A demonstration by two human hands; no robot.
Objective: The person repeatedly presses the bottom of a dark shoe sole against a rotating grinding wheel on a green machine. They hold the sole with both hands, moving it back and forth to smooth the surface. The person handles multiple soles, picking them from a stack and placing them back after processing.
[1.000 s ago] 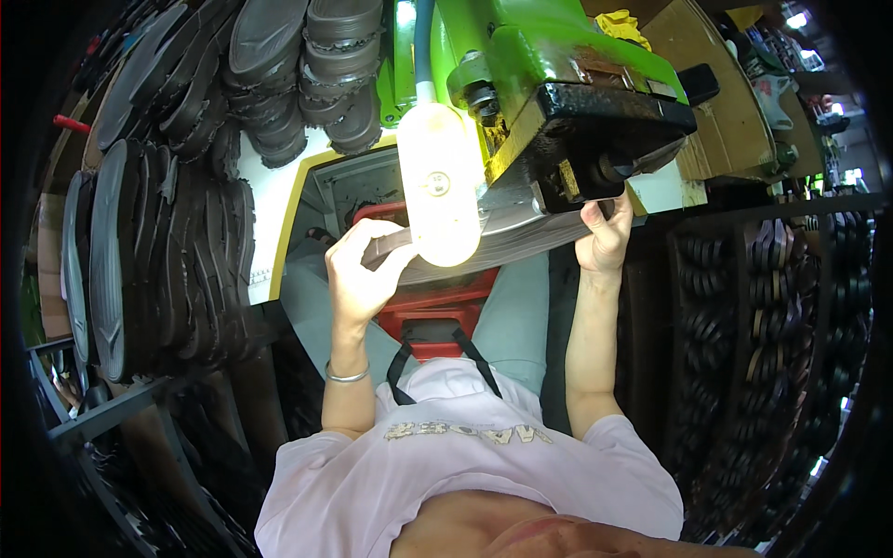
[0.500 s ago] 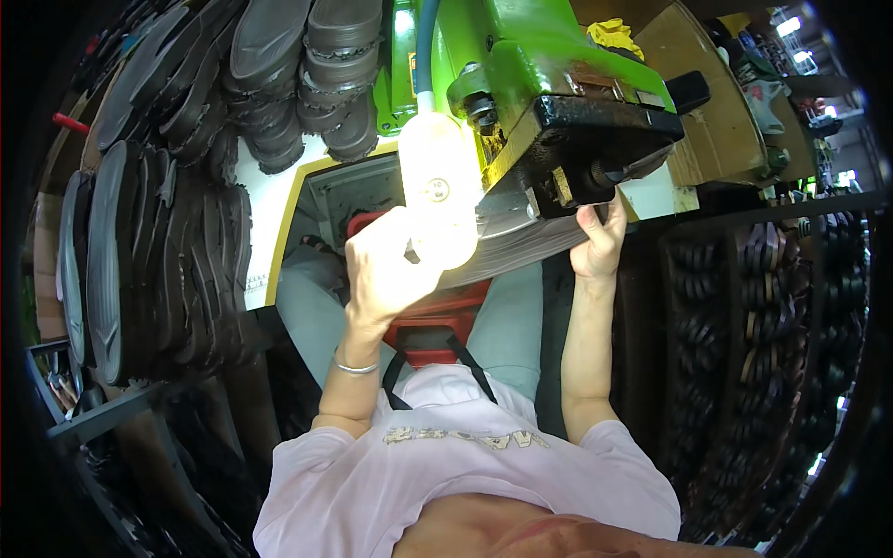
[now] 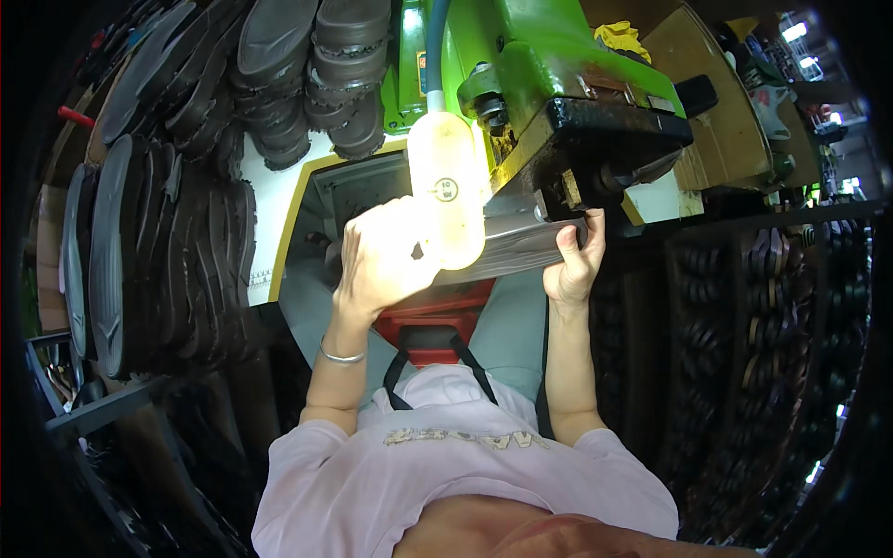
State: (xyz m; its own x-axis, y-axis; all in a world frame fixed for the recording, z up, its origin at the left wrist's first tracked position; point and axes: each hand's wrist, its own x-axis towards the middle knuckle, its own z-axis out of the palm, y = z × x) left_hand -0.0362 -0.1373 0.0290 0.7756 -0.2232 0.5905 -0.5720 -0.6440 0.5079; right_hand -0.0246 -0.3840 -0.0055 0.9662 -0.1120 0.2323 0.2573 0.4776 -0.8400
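A dark grey shoe sole (image 3: 526, 247) lies crosswise in front of me, beneath the head of a green machine (image 3: 544, 56). My left hand (image 3: 379, 256), a metal bangle on its wrist, is closed around the sole's left part; a bright lamp (image 3: 445, 177) hides some of its fingers. At the other end, my right hand (image 3: 573, 265) pinches the sole between thumb and fingers, just below the machine's black front part (image 3: 605, 139). The lamp also covers the middle of the sole.
Several grey soles with ragged edges (image 3: 344, 70) are stacked at the left, others stand on edge (image 3: 112, 260). A cardboard box (image 3: 721, 102) and yellow cloth (image 3: 621, 39) are at the far right. Racks of dark footwear (image 3: 772, 325) rise at the right; a red seat (image 3: 428, 335) is below me.
The sole has shifted left under the machine's head. My right hand has come left and nearer to me with it, and my left hand has moved slightly left.
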